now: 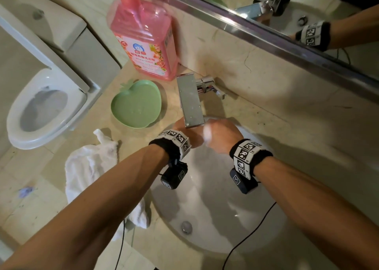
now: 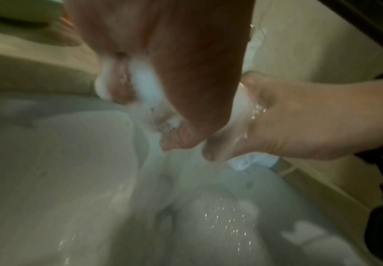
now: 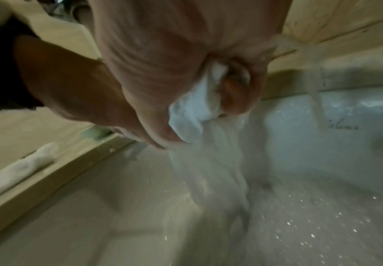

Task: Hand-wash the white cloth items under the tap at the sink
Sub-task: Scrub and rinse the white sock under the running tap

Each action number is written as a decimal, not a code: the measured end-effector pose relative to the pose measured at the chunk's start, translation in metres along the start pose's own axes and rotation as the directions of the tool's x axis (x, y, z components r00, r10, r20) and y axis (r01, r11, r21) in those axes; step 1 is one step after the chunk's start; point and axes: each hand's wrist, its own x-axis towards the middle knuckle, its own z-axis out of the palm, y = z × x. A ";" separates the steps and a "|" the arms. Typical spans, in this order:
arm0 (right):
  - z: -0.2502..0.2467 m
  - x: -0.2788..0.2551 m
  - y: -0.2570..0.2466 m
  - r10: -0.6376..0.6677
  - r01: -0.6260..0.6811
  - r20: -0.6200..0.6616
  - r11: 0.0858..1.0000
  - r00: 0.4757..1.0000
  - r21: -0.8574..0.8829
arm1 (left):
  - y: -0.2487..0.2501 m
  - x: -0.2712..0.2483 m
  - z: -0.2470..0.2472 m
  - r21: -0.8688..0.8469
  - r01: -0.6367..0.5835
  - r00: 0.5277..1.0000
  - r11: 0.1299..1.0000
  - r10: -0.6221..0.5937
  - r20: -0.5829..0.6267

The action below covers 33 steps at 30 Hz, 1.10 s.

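**A:** What are the hands doing?

**B:** Both are together under the tap (image 1: pixel 190 101), over the back of the sink (image 1: pixel 215 208). The right hand (image 1: pixel 222 135) is clenched around a small white cloth (image 3: pixel 195 111); the right wrist view shows the wet fabric bunched between fingers and palm, with water streaming off it into the basin. The left hand (image 1: pixel 184 128) sits just beside it, touching it. Its fingers (image 2: pixel 122 84) are curled and carry white foam. The left wrist view is blurred, so whether that hand grips the same cloth I cannot tell.

**A:** Is there any other cloth?

**B:** Yes. A second white cloth (image 1: pixel 90 167) lies crumpled on the worktop (image 1: pixel 266 113) at the sink's left edge, partly under the left forearm, with one end trailing toward the front edge.

**A:** And further out?

**B:** A green apple-shaped dish (image 1: pixel 137 103) stands on the worktop left of the tap, well apart from the loose cloth. Behind it, at the back edge against the wall, is a pink detergent bottle (image 1: pixel 145 37). A mirror (image 1: pixel 287 7) runs along the wall above, reflecting the wristbands. Beyond the left end of the worktop is a toilet (image 1: pixel 45 105), seat down and lid up. The sink's drain plug (image 1: pixel 186 226) is near the basin's front.
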 end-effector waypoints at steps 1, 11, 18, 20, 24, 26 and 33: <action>0.001 0.001 0.003 0.000 -0.001 0.005 1.000 1.000 0.012 | 0.001 -0.002 -0.004 -0.069 0.026 0.999 0.997 -0.024 0.040; -0.001 -0.004 0.011 0.208 -0.261 0.161 0.695 0.965 0.670 | -0.004 -0.023 -0.038 -0.582 -0.071 0.992 0.810 0.117 0.042; 0.000 -0.013 -0.014 0.107 -0.182 0.154 0.733 0.982 0.655 | -0.030 -0.051 -0.024 -0.766 -0.117 0.993 0.632 0.086 -0.081; -0.004 -0.014 -0.020 0.085 -0.182 0.181 0.749 0.980 0.637 | -0.038 -0.053 -0.022 -0.761 -0.141 0.990 0.633 0.069 -0.126; -0.007 -0.013 -0.018 0.147 -0.166 0.080 0.789 0.986 0.592 | -0.046 -0.061 -0.022 -0.699 -0.159 0.986 0.698 0.078 -0.146; -0.010 -0.009 -0.019 0.164 -0.168 0.056 0.826 0.985 0.539 | -0.047 -0.064 -0.021 -0.662 -0.110 0.991 0.742 0.033 -0.128; -0.013 -0.018 -0.018 0.293 -0.187 -0.184 0.877 0.938 0.443 | -0.043 -0.062 -0.013 -0.598 0.070 0.987 0.798 -0.141 -0.072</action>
